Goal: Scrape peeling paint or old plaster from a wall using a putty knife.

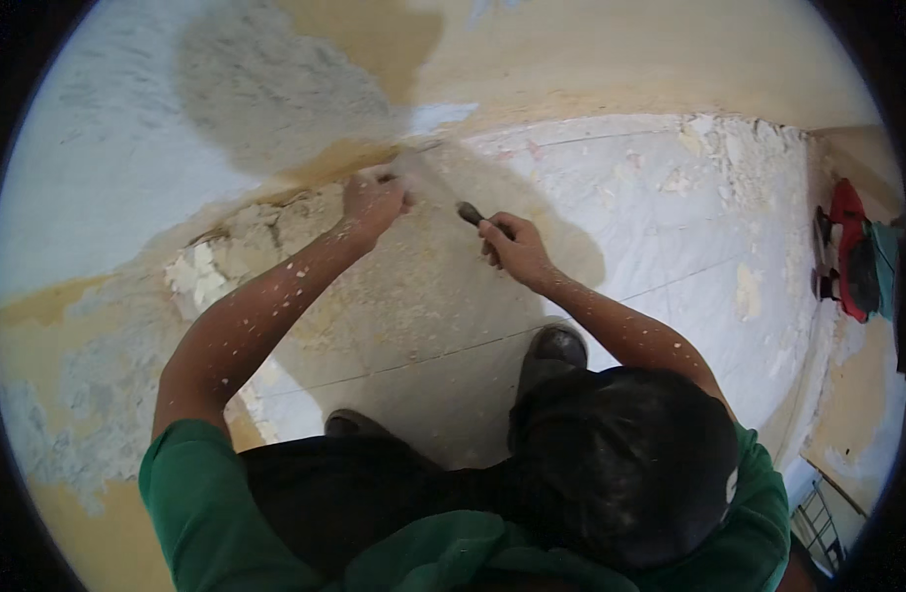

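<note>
My right hand (523,248) grips the dark handle of a scraper (469,213). Its blurred blade (423,172) points up and left, toward the foot of the wall (334,159). Close to the blade's left side is my left hand (375,203), fingers curled; whether it holds something or touches the blade is too blurred to tell. Both forearms carry pale flecks. Below my hands, crumbs of plaster and paint (401,296) are scattered over the tiled floor (453,385). A broken, crumbly strip (275,222) runs along the wall's base to the left.
Wall paint is stripped in large patches (112,89). More debris (756,152) lies in the far right corner. At the right edge are a red and black item (852,251), teal material (885,263) and a wire rack (821,514). My shoes (560,346) stand on the tiles.
</note>
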Motion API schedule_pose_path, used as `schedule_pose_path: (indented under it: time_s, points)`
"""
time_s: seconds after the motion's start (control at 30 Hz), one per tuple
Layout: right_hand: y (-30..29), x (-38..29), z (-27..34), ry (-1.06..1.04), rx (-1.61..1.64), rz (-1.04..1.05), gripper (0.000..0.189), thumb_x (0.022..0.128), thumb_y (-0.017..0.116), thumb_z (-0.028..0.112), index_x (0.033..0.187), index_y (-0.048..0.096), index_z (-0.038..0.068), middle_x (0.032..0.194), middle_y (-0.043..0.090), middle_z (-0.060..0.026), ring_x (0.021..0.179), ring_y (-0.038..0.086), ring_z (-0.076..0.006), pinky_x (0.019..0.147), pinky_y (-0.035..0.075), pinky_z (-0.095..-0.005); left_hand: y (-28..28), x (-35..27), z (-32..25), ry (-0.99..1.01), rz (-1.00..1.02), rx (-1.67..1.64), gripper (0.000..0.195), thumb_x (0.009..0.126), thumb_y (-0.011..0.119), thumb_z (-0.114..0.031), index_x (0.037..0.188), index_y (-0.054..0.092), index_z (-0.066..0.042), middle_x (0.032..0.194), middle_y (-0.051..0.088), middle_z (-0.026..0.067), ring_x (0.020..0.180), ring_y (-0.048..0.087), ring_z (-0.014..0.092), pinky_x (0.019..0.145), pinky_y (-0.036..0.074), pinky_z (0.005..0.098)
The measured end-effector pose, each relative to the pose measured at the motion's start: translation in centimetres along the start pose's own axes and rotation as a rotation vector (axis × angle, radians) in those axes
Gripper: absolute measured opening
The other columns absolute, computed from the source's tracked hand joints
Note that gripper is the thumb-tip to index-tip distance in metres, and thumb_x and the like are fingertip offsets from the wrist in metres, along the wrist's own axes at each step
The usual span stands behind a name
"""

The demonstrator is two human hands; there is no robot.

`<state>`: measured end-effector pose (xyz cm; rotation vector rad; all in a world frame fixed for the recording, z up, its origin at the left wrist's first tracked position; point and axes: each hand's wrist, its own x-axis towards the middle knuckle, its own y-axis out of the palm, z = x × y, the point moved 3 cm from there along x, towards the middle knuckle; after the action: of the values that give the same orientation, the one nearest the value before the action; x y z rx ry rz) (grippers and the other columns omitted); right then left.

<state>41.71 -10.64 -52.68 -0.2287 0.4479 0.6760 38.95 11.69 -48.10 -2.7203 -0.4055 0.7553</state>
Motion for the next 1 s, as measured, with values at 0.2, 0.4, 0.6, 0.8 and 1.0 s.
schedule_pose_path:
  time_s: [0.2,0.4,0.6,0.8,1.0]
  points:
    - [0.1,0.2,-0.8,0.024,0.041,0.035,0.033,0.089,0.052,0.031,0.079,0.058,0.000,0.060,0.057,-0.0051,0.053,0.053,-0.0113,0.050,0.043,-0.0273,-0.2,-0.7,1.1,-0.109,-0.056,-0.083,0.027,0.085,0.056,-0.023,0.076,0.059,0.002,0.064,0.060,0.0083,0.054,0.056,0.015,0.051,0.044,0.0275]
    - [-0.6,1.2,-0.9,-0.064,-0.053,-0.334,0.042,0.092,0.047,0.035,0.065,0.054,0.004,0.052,0.043,0.0026,0.047,0.039,-0.0064,0.045,0.031,-0.0252,-1.7,-1.4,2.8,-0.237,-0.083,-0.257,0.030,0.089,0.049,-0.023,0.078,0.059,0.003,0.063,0.061,0.0103,0.052,0.056,0.014,0.050,0.045,0.0269]
    - [0.2,1.1,1.4,0.085,-0.002,0.033,0.042,0.092,0.044,0.039,0.068,0.053,0.006,0.054,0.047,-0.0001,0.047,0.043,-0.0084,0.044,0.035,-0.0244,-3.9,-2.1,4.0,-0.176,-0.112,-0.257,0.027,0.085,0.056,-0.024,0.076,0.059,0.002,0.063,0.060,0.0079,0.051,0.055,0.014,0.049,0.044,0.0268]
    - [1.6,0.5,4.4,0.182,0.161,0.370,0.037,0.092,0.044,0.039,0.082,0.053,0.005,0.059,0.052,-0.0025,0.046,0.047,-0.0097,0.041,0.037,-0.0240,-5.2,-2.8,4.0,-0.179,-0.065,-0.322,0.024,0.082,0.062,-0.023,0.075,0.060,0.001,0.062,0.058,0.0060,0.053,0.054,0.012,0.051,0.043,0.0256]
    - [2.7,0.0,5.3,-0.064,-0.327,0.105,0.020,0.090,0.048,0.021,0.091,0.057,0.003,0.065,0.061,-0.0063,0.049,0.052,-0.0118,0.046,0.040,-0.0254,-5.1,-2.9,3.3,-0.204,-0.012,-0.372,0.025,0.082,0.061,-0.026,0.081,0.062,-0.001,0.068,0.059,0.0056,0.057,0.055,0.012,0.054,0.044,0.0252]
